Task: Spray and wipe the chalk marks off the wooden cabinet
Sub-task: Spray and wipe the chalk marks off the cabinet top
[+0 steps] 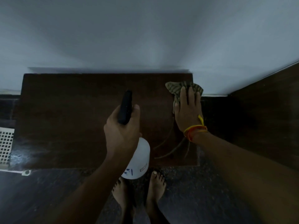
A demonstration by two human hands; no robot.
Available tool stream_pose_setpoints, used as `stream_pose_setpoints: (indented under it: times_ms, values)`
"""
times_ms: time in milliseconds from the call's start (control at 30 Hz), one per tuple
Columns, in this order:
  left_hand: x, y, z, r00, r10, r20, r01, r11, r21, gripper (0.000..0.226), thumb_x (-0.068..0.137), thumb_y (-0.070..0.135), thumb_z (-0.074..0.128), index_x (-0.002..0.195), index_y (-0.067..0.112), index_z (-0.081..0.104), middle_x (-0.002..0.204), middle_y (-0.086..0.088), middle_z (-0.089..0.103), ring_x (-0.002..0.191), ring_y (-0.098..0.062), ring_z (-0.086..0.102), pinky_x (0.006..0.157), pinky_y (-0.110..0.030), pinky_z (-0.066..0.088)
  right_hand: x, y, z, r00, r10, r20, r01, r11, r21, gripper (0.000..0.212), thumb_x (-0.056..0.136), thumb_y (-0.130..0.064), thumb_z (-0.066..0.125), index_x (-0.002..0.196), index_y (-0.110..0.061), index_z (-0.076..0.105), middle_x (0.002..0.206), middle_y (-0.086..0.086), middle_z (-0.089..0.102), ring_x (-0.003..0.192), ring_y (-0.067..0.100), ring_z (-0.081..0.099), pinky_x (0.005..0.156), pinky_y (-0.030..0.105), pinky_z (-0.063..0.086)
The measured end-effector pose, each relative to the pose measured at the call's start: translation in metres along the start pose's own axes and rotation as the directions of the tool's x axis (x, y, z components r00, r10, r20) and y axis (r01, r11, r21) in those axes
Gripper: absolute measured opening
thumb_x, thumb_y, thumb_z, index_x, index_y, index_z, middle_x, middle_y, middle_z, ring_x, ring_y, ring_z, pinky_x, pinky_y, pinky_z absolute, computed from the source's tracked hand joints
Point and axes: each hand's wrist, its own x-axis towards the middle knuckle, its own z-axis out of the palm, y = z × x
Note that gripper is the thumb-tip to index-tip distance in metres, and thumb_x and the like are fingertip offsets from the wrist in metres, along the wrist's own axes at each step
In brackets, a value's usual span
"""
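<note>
The fingers of the left hand (123, 126) are curled round the neck of a spray bottle (137, 160), with the thumb laid along the side of its black spray head (125, 107); whether a finger rests on the trigger cannot be told, since that side is hidden. The bottle's white body is held tilted, hanging below the hand over the front edge of the wooden cabinet (72, 118), and its nozzle is pointed toward the back of the cabinet top.

The fingers of the right hand (187, 110) are stretched out straight and close together, and are pressed flat on a striped cloth (178, 90). The cloth is bunched at the back right corner of the cabinet top, partly covered by the hand. Yellow and orange threads (195, 130) are tied round the right wrist.

Thin curved chalk marks (168, 147) are seen on the cabinet top, nearer its front right corner, below the right wrist. A pale smear is visible at the front left corner of the cabinet.

Two bare feet (137, 194) are planted on the dark speckled floor (202, 199) just in front of the cabinet. A white perforated grille (5, 143) lies left of the cabinet, and a pale wall (145, 38) stands behind it.
</note>
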Motion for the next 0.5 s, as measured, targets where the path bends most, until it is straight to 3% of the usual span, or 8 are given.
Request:
stream_pose_setpoints:
  times_ms: [100, 233, 367, 500]
  values:
    - [-0.002, -0.002, 0.001, 1.0, 0.015, 0.006, -0.015, 1.0, 0.0, 0.015, 0.092, 0.037, 0.06, 0.078, 0.03, 0.06, 0.073, -0.016, 0.064, 0.05, -0.023, 0.062, 0.043, -0.016, 0.048, 0.019, 0.002, -0.002, 1.0, -0.012, -0.019, 0.012, 1.0, 0.01, 0.063, 0.099, -0.035, 0.027, 0.153, -0.012, 0.006, 0.159, 0.018, 0.007, 0.146, 0.04, 0.008, 0.119, 0.049, 0.009]
    - [-0.009, -0.012, 0.0, 1.0, 0.014, 0.0, -0.014, 1.0, 0.013, 0.013, 0.093, 0.037, 0.059, 0.08, 0.036, 0.059, 0.072, -0.004, 0.066, 0.049, -0.022, 0.062, 0.042, -0.016, 0.048, 0.048, 0.001, -0.001, 0.999, -0.041, 0.005, 0.041, 0.999, -0.033, 0.062, 0.1, -0.035, 0.02, 0.153, -0.011, -0.001, 0.16, 0.014, 0.003, 0.147, 0.036, 0.004, 0.119, 0.05, 0.007]
    - [-0.015, -0.013, -0.001, 1.0, 0.003, 0.011, -0.004, 1.0, 0.012, 0.014, 0.093, 0.036, 0.058, 0.079, 0.035, 0.058, 0.065, -0.002, 0.06, 0.048, -0.014, 0.06, 0.043, -0.014, 0.046, -0.002, 0.003, 0.004, 0.999, -0.034, -0.003, 0.034, 0.999, -0.014, 0.063, 0.1, -0.035, 0.022, 0.153, -0.01, 0.0, 0.159, 0.019, 0.005, 0.147, 0.036, 0.005, 0.12, 0.048, 0.005]
    - [-0.013, -0.009, 0.0, 1.0, 0.014, 0.013, -0.014, 1.0, 0.002, 0.019, 0.094, 0.036, 0.059, 0.075, 0.034, 0.057, 0.057, 0.0, 0.054, 0.05, -0.023, 0.061, 0.043, -0.015, 0.047, -0.052, 0.007, 0.019, 0.995, -0.019, 0.094, 0.025, 0.998, -0.057, 0.062, 0.099, -0.039, 0.014, 0.152, -0.013, -0.007, 0.16, 0.016, 0.0, 0.147, 0.038, 0.0, 0.119, 0.05, 0.004]
